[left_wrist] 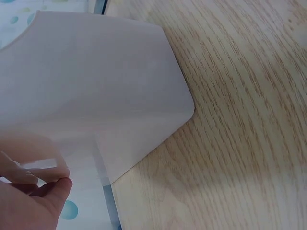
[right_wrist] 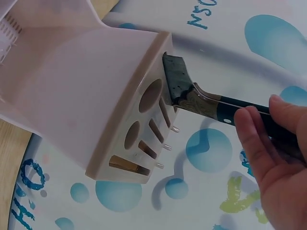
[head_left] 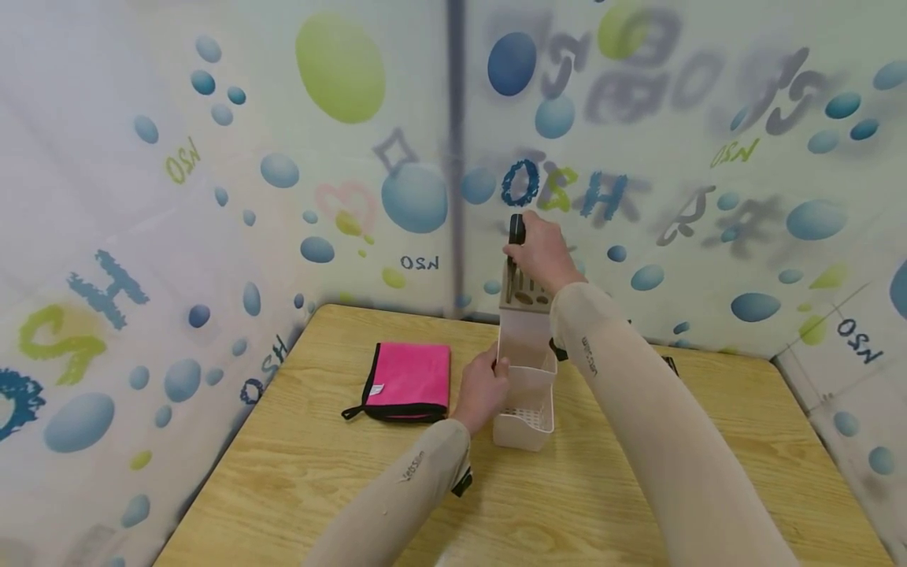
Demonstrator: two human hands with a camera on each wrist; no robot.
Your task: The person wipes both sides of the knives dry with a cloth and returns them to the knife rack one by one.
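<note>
A cream-white knife holder (head_left: 523, 331) with a beige slotted top stands on the table near its back edge. My right hand (head_left: 544, 253) grips the black handle of a kitchen knife (right_wrist: 230, 110) above that top. In the right wrist view the dark blade is partly inside the end slot, and its lower part is hidden in the holder. Other slots and round holes beside it show in the same view. My left hand (head_left: 483, 387) holds the holder's left side, thumb at the rim; the left wrist view shows its fingertips at a side opening.
A folded pink cloth (head_left: 411, 378) with black edging lies left of the holder. Partly hidden by the right sleeve are a black item (head_left: 560, 350) beside the holder and another dark item (head_left: 670, 365) further right. Patterned curtains (head_left: 397, 157) hang behind the table (head_left: 298, 441).
</note>
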